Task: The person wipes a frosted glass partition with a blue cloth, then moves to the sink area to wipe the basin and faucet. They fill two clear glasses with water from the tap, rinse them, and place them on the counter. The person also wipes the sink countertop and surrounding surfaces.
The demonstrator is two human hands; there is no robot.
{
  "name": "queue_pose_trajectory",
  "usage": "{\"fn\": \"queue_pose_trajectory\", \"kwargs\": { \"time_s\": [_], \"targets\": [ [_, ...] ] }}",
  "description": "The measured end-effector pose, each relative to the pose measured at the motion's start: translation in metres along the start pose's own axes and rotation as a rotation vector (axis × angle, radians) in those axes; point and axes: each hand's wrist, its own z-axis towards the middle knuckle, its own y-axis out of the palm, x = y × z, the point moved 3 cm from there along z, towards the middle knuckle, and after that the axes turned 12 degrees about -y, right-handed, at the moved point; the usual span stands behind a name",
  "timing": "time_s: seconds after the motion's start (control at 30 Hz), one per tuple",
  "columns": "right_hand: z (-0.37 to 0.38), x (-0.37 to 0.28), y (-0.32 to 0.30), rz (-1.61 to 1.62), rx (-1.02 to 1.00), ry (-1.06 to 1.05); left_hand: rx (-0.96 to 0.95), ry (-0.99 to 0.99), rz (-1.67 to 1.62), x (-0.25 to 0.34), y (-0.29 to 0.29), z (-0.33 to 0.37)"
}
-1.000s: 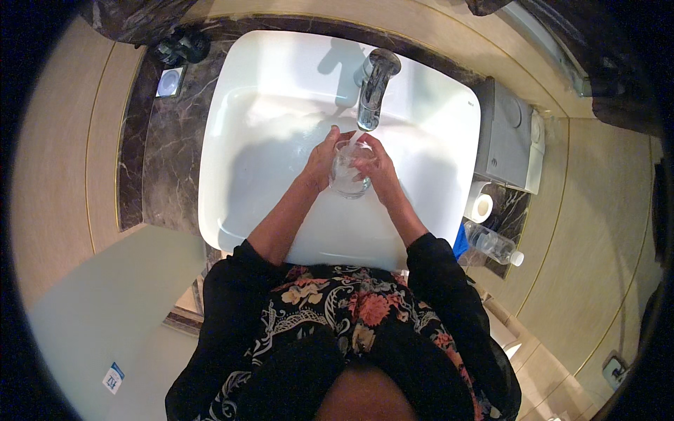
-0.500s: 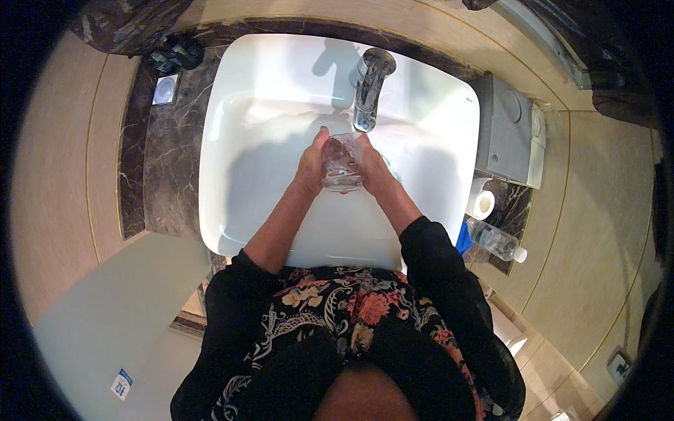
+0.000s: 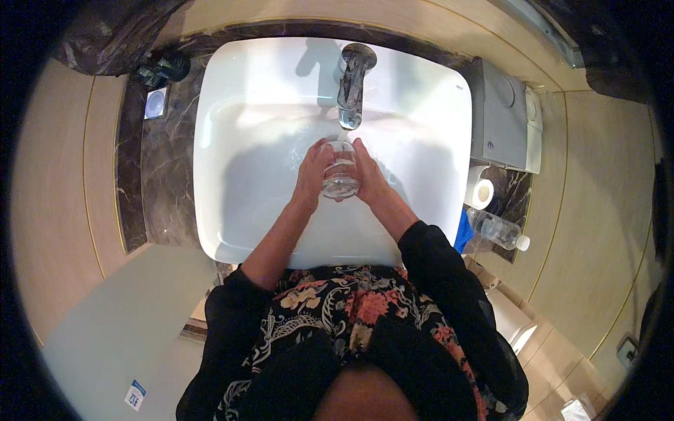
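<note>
A clear drinking glass [image 3: 340, 184] is held over the white sink [image 3: 210, 147], just below the spout of the chrome tap [image 3: 352, 91]. My left hand [image 3: 311, 174] is closed round its left side, with fingers near the upper rim. My right hand [image 3: 371, 177] grips the glass from the right side. Water shows at the tap's mouth and splashes on the basin around the glass. The fingers beneath the glass are mostly hidden.
Right of the sink are a grey dispenser box [image 3: 498, 116], a paper roll [image 3: 482, 193], a clear plastic bottle [image 3: 500, 230] lying on its side and a blue cloth [image 3: 463, 231]. Dark bottles [image 3: 168, 67] and a small square dish [image 3: 156, 103] sit on the left counter.
The glass has tilted differently between my hands, and its round rim near the tap now shows more plainly. Both hands still hold it. The whole view has shifted slightly.
</note>
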Motion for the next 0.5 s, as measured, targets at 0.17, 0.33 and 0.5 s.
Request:
{"fn": "queue_pose_trajectory", "kwargs": {
  "time_s": [0.17, 0.33, 0.5],
  "targets": [
    [0.001, 0.005, -0.004, -0.134, 0.219, -0.059, -0.151, -0.117, 0.076, 0.008, 0.003, -0.017],
    [0.000, 0.000, -0.006, -0.437, 0.308, -0.116, -0.205, -0.292, -0.066, -0.019, -0.014, -0.006],
    [-0.013, -0.020, -0.009, -0.959, 0.141, -0.263, -0.223, -0.438, -0.210, -0.020, -0.009, -0.025]
  ]
}}
